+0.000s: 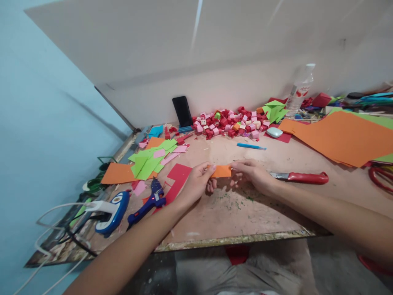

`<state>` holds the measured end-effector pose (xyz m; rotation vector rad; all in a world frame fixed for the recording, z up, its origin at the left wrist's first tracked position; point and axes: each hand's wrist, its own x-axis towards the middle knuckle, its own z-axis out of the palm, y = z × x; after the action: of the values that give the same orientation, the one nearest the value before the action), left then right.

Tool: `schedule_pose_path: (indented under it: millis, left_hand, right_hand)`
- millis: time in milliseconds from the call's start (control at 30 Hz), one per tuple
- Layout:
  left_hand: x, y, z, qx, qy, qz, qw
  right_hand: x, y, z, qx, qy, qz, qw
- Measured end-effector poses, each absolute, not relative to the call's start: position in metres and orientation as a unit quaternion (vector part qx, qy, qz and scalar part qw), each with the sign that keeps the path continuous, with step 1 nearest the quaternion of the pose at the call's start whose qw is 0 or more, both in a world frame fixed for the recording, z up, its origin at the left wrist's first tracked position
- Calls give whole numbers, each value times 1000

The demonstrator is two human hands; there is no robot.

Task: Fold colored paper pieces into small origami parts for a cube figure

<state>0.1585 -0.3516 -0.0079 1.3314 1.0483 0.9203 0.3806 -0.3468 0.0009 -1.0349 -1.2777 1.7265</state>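
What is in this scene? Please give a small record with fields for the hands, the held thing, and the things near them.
left hand: left hand pinches the left end of the orange paper strip
right hand: right hand pinches the strip's right end
held thing: small orange strip, held just above the worktable
right of hands: red-handled utility knife, lying flat
left of hands: blue glue gun, green paper pieces
behind: pile of small paper cubes, black phone leaning on wall, blue pen
far right: large orange sheets
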Motion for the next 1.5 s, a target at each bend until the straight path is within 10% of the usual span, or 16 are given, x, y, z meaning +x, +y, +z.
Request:
schedule_pose_path:
  millis: [333, 700, 1100, 1500]
  left_hand:
    - [158, -363, 3, 629, 480, 408, 455]
    - [150, -373, 1, 868, 322, 379, -2]
    - [163, -371, 8, 666, 469, 386, 432]
    - [162, -369, 7, 687, 455, 365, 434]
  right_hand:
    - [381, -344, 2, -425, -483, 648, 407]
    - [385, -344, 3, -389, -417, 686, 452]
    - [385, -348, 14, -395, -575, 501, 512]
    - [384, -347, 5, -415, -590, 562, 405]
